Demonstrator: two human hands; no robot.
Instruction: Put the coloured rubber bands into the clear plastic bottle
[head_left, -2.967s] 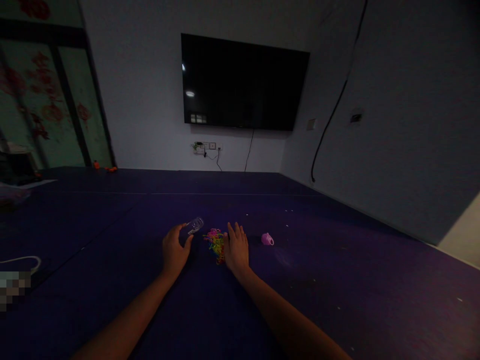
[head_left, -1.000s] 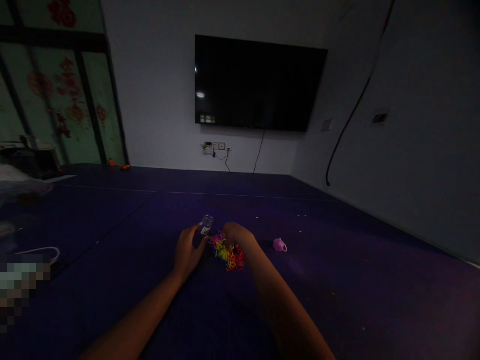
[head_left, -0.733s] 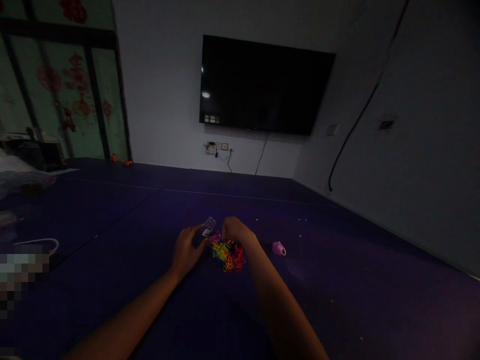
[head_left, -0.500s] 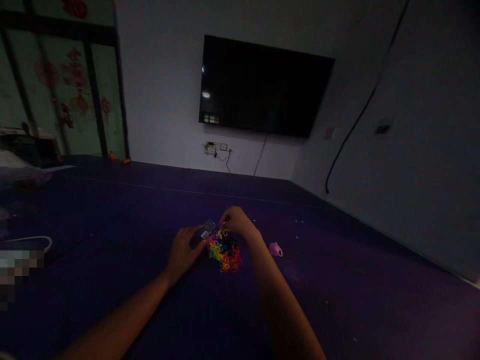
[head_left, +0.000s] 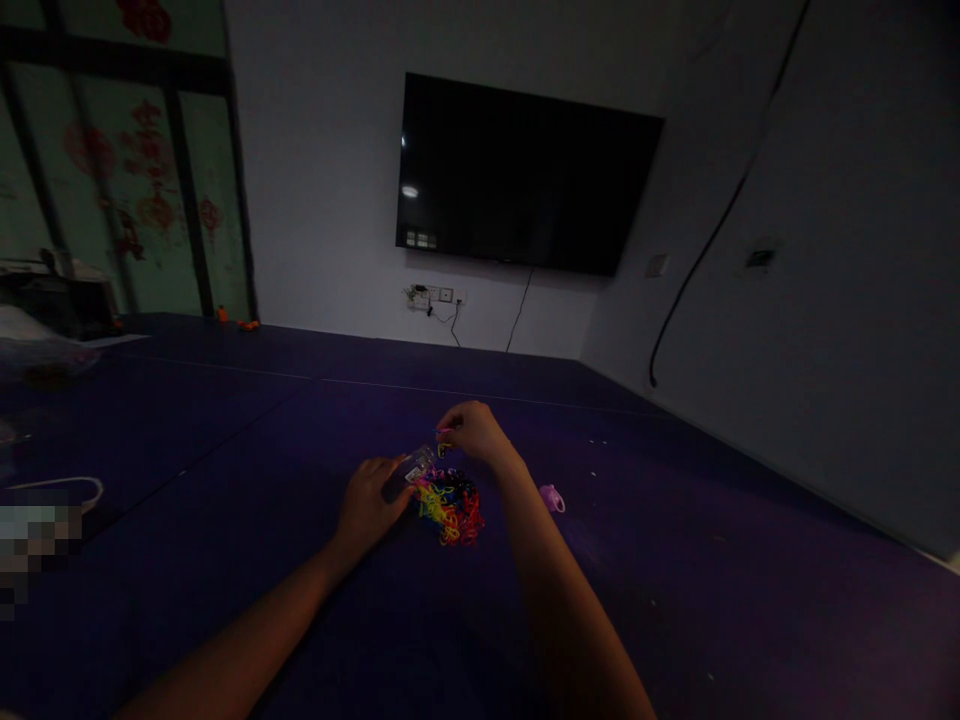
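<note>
Clear container (head_left: 417, 463) | left fingers (head_left: 381, 466) gripping it | right fingers (head_left: 453, 420) pinching thin coloured loops (head_left: 442, 451)

I can't read the bottle (head_left: 421, 462)'s label; the left hand (head_left: 367, 498) partly covers its near end. The right hand (head_left: 474, 432) hides some of its own fingers, and I can't count the bands (head_left: 442, 449) pinched there. A patch (head_left: 37, 545) at eight o'clock is blurred into blocks. My view's edge cuts off the door (head_left: 161, 215) at ten and the cable (head_left: 709, 242) at two.
</note>
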